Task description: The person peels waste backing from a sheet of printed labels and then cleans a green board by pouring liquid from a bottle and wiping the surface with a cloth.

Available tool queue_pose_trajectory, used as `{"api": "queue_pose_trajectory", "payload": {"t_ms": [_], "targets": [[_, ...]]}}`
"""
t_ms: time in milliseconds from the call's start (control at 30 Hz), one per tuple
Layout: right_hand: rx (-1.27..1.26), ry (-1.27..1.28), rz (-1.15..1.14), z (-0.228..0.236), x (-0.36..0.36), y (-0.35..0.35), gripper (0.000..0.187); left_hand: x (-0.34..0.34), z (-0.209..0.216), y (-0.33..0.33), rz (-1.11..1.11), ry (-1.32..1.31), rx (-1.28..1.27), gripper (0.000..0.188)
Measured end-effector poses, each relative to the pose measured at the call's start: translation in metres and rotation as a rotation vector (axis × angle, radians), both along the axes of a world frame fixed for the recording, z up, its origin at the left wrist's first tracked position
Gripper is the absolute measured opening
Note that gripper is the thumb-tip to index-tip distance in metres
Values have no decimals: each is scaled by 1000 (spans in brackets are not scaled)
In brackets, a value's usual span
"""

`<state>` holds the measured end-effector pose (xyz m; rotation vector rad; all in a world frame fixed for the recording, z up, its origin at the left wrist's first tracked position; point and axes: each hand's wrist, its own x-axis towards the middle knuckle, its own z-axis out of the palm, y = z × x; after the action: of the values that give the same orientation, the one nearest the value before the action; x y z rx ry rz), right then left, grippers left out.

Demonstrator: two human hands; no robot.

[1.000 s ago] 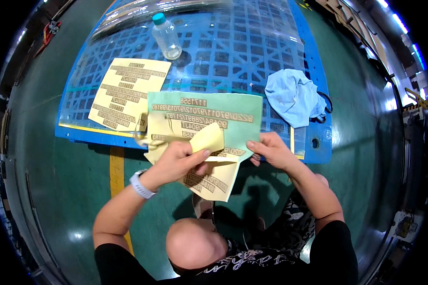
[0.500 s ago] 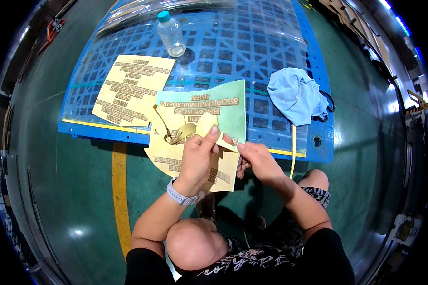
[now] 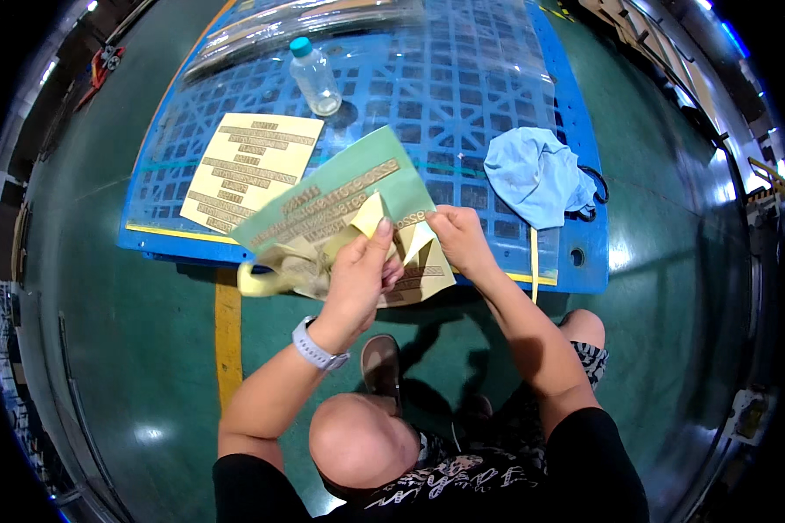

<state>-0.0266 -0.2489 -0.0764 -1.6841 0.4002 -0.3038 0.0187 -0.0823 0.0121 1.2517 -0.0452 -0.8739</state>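
Observation:
A thin sheet (image 3: 392,150), green on its upper part and yellow lower down, bears mirrored rows of lettering and hangs tilted above the near edge of the blue table. My left hand (image 3: 366,268) is closed, its thumb pressing on a loose yellow strip (image 3: 368,214) in front of the sheet. That strip seems to curl away to the left, ending in a bent loop (image 3: 262,281). With thumb and fingers pinched, my right hand (image 3: 464,242) grips the sheet near its right edge. Part of the sheet is hidden behind my left hand.
A second yellow lettered sheet (image 3: 251,166) lies flat on the blue grid-topped table (image 3: 595,248), left of me. Behind it stands a clear bottle (image 3: 316,83) with a teal cap. A light-blue cloth item (image 3: 532,174) with dark loops lies at right. Clear film covers the tabletop.
The held sheet has turned, its left end dropping and its lower part lifting. My right hand has moved up and away from my left. The yellow strip's loop has swung left.

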Motion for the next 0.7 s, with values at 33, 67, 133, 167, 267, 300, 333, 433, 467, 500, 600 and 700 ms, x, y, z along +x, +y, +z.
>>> {"api": "queue_pose_trajectory", "payload": {"t_ms": [33, 67, 133, 167, 267, 300, 333, 433, 467, 500, 600, 700], "targets": [[-126, 10, -96, -8, 6, -15, 29, 1, 6, 11, -28, 45, 30, 36], [-254, 31, -199, -28, 9, -43, 29, 1, 8, 29, -63, 101, 58, 35], [-1232, -90, -238, -75, -17, -164, 25, 7, 19, 55, -96, 27, 118, 34], [-537, -71, -240, -51, -11, -148, 26, 12, 24, 84, -45, -78, 226, 33], [135, 68, -81, 7, -10, -107, 28, 55, 15, 103, 19, -296, 253, 30], [109, 98, -35, 18, -5, -102, 28, 67, 9, 99, -77, -461, 321, 22], [179, 40, 19, 15, -3, -99, 28, 69, 6, 85, -83, -901, 360, 16], [366, -41, 100, 27, -12, -88, 27, 50, 29, 28, -54, -1675, 534, 27], [300, -43, 138, 25, -14, -82, 26, 44, 33, 14, -50, -1652, 451, 27], [230, -51, 175, 23, -15, -76, 26, 41, 35, 1, -43, -1633, 367, 28], [337, -62, 191, 25, -20, -52, 26, 39, 18, -31, -351, -970, 280, 38], [341, -112, 313, 25, -30, -36, 21, 37, 0, -48, -516, -977, 491, 44]]}}
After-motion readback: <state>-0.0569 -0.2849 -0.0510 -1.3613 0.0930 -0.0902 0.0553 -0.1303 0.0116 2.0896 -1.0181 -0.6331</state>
